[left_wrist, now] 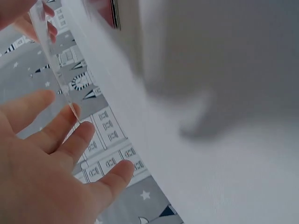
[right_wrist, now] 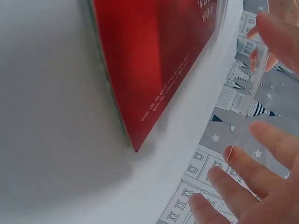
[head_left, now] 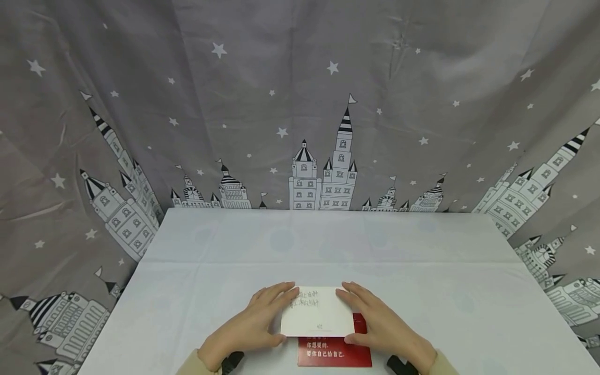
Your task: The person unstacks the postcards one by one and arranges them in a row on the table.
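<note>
Although thin, the cream rectangular paper card with handwritten lines looks stiff enough to hold its shape; judged light, easily creased, and prone to sliding on a smooth cover. It sits at the near middle of the desk, its near edge overlapping the far part of a red glossy booklet with white printed text. Whether the card lies flat on the booklet or is lifted slightly off it cannot be told from the head view. Best hold, by judgement: the two short edges, left and right, pinched lightly so the sheet does not bow.

Left hand: fingers long and nearly straight, tips at the card's left edge, thumb near the near-left corner. Not clenched; it steadies the edge more than it grips. In the left wrist view the fingers are spread, with a thin pale edge running past them.

Right hand: mirrors it, fingers extended along the card's right edge, thumb at the near-right corner over the booklet. Right wrist view shows spread fingers and the booklet's red cover lying on the desk.

Booklet: glossy, so likely slippery under the card.

Surround: white cloth-covered desk; grey curtain printed with stars and castles behind and at both sides.
</note>
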A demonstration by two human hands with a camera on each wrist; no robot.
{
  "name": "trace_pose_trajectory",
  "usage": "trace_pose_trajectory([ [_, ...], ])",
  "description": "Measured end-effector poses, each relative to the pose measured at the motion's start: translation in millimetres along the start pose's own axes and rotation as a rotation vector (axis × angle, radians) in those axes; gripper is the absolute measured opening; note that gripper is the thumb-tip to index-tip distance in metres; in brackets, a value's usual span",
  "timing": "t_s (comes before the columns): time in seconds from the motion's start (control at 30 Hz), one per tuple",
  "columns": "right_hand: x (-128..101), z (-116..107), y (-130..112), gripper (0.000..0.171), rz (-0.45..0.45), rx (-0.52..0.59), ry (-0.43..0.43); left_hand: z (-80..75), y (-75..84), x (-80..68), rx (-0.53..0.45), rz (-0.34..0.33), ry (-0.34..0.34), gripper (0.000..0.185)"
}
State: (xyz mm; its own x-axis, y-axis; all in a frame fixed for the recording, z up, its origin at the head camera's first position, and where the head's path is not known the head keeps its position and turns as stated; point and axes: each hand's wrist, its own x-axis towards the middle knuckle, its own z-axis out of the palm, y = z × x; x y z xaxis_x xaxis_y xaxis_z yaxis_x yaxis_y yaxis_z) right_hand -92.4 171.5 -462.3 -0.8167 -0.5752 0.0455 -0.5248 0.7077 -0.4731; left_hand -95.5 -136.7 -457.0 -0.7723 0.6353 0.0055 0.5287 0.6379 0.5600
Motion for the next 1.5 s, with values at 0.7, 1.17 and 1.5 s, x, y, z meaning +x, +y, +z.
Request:
trace_pose_trajectory([
  [0.7, 44.4, 1.0, -11.0, 0.081, -0.083, -0.022, 0.016, -24.8, -24.9, -6.6, 0.049, 0.007, 0.096, 0.090],
  [1.17, 77.2, 1.6, -17.7, 0.080, -0.130, -0.044, 0.016, -43.1, -45.3, -5.2, 0.090, -0.004, 0.112, 0.091],
  [1.5, 96.2, 3.9, -20.9, 0.082, -0.119, -0.076, 0.002, -50.7, -59.5, -2.3, 0.106, -0.039, 0.105, 0.092],
])
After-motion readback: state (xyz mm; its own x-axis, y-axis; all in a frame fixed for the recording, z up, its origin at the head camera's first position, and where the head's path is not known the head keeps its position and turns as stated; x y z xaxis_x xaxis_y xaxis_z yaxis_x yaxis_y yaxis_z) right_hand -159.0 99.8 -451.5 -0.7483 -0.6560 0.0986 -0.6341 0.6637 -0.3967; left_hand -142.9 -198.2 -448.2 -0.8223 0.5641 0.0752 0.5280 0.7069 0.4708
